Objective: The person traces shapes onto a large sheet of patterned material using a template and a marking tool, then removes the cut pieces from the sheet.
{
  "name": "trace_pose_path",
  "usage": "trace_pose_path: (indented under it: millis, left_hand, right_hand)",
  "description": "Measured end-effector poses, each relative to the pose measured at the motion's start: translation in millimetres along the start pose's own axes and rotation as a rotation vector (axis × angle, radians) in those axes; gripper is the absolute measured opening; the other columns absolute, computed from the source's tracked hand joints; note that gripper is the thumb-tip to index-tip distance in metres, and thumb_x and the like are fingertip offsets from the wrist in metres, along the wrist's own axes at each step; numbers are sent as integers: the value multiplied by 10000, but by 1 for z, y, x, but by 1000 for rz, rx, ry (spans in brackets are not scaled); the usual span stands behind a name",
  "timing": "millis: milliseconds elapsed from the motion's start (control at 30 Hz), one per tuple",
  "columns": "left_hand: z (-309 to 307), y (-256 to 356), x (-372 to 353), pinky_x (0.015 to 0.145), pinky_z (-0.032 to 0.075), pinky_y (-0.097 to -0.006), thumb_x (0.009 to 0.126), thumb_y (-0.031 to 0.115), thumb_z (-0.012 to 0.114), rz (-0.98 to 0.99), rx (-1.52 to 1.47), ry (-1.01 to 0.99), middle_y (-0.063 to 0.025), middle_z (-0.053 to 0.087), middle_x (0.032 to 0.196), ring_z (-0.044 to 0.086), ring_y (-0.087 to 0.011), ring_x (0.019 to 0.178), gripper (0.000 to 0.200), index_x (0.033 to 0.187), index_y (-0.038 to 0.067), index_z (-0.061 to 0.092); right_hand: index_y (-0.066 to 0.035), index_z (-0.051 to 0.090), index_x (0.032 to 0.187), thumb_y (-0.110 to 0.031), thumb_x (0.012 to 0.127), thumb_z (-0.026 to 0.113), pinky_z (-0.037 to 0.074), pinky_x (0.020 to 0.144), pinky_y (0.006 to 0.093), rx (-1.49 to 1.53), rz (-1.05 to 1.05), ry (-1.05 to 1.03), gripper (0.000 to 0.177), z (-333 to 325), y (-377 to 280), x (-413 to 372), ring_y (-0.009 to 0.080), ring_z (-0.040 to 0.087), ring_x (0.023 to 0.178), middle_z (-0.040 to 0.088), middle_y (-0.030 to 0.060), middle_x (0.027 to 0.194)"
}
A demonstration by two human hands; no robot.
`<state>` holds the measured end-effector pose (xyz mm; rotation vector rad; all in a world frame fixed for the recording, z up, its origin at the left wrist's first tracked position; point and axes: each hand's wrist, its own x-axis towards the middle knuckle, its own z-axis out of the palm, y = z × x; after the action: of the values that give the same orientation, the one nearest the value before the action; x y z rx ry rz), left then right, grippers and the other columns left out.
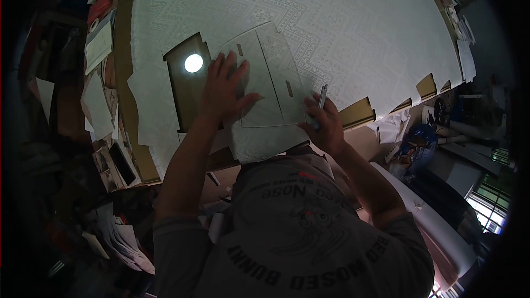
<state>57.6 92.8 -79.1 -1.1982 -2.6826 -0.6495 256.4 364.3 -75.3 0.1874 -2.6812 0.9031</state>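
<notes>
A clear plastic template (265,72) with a dark line and two short slots lies on pale patterned fabric (342,27). My left hand (226,85) presses flat on the template's left part, fingers spread and thumb out to the side. By the template's lower right edge, my right hand (327,124) is closed around a slim silver cutter knife (323,97), its tip pointing away from me. Part of the knife is hidden in my fingers. Left of my left hand, a piece is cut out of the fabric, and the brown table surface (190,91) shows through.
A round bright light spot (194,63) falls on the bare brown patch. Along the right edge the fabric has angular cutouts (358,113). Papers (99,49) and a dark phone-like object (122,164) lie at the left. A white roll (425,215) is at the lower right.
</notes>
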Motion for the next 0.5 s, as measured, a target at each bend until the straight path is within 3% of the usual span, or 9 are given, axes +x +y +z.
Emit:
trace_pose_path:
  millis: [300,500]
  left_hand:
    - [-3,3,0,1234,264,-617,830,667,749,-22,-30,-9,-235,375,1623,292,-506,1515,879,1503,135,556]
    - [-2,3,0,1221,300,-602,805,615,794,-9,27,-19,-228,394,1622,309,-497,1512,889,1532,171,539]
  right_hand:
    - [-53,588,1146,-163,723,928,489,1076,518,-12,-2,14,554,1,-1,0,430,572,1337,691,168,1355]
    - [-77,623,1172,-199,758,905,461,1099,529,17,17,26,516,4,1,-2,420,564,1346,688,150,1364]
